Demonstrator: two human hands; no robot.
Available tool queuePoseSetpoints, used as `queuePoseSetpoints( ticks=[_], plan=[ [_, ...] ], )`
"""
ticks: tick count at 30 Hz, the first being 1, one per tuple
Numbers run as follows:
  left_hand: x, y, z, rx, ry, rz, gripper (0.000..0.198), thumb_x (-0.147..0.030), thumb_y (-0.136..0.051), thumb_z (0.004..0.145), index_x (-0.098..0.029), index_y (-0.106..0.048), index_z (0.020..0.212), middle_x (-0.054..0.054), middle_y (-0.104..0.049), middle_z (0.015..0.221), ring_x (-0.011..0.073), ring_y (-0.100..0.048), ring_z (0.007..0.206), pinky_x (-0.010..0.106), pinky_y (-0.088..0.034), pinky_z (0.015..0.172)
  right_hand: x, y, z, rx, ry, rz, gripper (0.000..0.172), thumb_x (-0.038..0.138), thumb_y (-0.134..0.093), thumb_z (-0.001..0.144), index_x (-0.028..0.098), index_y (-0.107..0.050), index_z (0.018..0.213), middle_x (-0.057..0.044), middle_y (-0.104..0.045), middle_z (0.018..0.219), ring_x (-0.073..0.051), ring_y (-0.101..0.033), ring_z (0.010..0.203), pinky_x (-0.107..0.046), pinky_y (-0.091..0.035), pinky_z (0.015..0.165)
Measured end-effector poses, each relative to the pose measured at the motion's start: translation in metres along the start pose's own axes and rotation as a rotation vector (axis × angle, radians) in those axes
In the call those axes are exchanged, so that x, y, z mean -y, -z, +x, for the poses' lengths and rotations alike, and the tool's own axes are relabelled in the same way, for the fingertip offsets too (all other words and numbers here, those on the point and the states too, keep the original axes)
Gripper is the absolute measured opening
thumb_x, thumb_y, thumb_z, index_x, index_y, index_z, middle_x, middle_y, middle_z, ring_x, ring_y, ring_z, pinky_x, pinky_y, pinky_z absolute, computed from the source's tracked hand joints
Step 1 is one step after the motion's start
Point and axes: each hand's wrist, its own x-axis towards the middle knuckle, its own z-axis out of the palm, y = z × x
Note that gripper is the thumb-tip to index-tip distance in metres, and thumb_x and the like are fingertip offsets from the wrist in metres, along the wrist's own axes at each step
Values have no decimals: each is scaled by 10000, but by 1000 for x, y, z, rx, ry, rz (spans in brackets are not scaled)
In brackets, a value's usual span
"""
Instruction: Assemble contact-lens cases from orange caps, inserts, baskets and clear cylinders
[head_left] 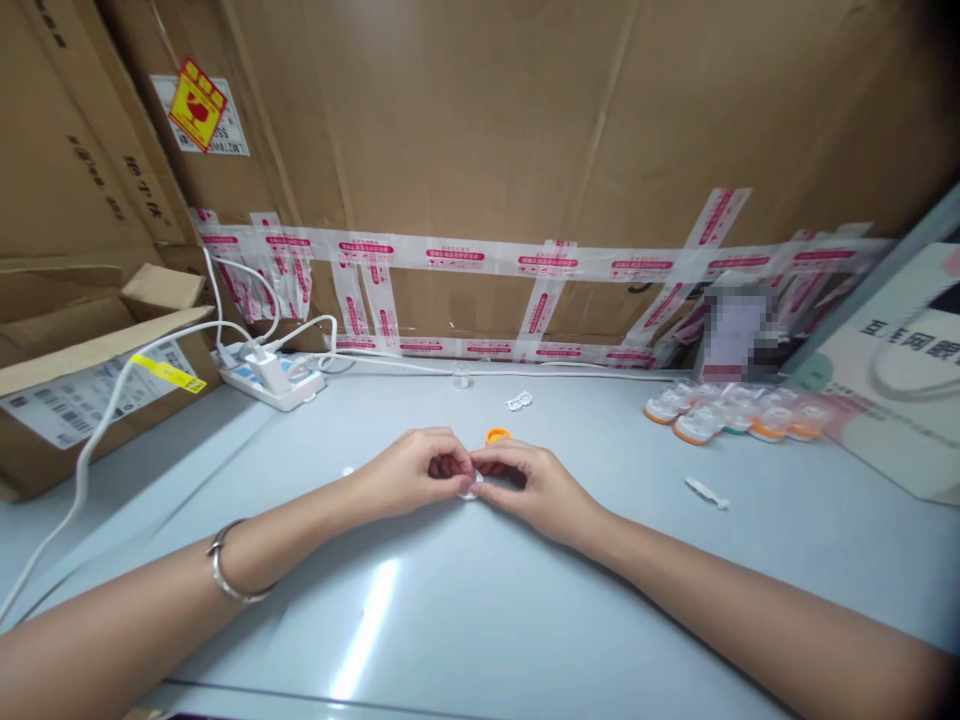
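Observation:
My left hand [429,468] and my right hand [531,486] meet at the middle of the table, fingertips pinched together on a small white piece [471,491]. The fingers hide most of it, so its kind does not show. Just behind my right fingers lies an orange ring-shaped piece [497,436], partly covered by that hand. Farther back sit a white lacy-looking flat piece [519,401] and a small clear cup-like piece [460,378]. A tiny white bit [348,471] rests beside my left wrist.
Several clear cases with orange or green bases [697,424] stand at the right, near a slim white tool [706,493] and a printed board [900,400]. At the left are a power strip [300,393], white cables and an open carton [112,390]. Big taped cardboard [450,130] closes off the back.

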Motion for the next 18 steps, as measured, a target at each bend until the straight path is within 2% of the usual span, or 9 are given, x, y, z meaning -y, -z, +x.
queuePoseSetpoints(
  ticks=[6,11,18],
  plan=[
    [3,-3,-1,-30,-50,35,78,-205,-571,782,-156,-631,774,3,-572,771,89,-537,665,188,-428,616,3,0,-2,0,-5,63,316,309,-660,742,216,-644,1043,-39,-682,960,-165,-622,881,-301,-480,819],
    [5,-4,-4,-50,-99,49,91,-206,-576,791,-146,-640,812,18,-576,786,91,-554,667,198,-449,634,3,0,-3,7,0,41,281,261,-657,747,206,-641,1022,-32,-689,951,-163,-626,891,-293,-478,829],
    [-4,5,-10,30,-149,46,167,-162,-574,793,-146,-648,942,47,-608,874,113,-595,773,218,-478,728,4,1,-10,-8,-84,-9,155,241,-638,759,183,-649,903,-24,-689,879,-159,-634,825,-278,-490,779]
  ],
)
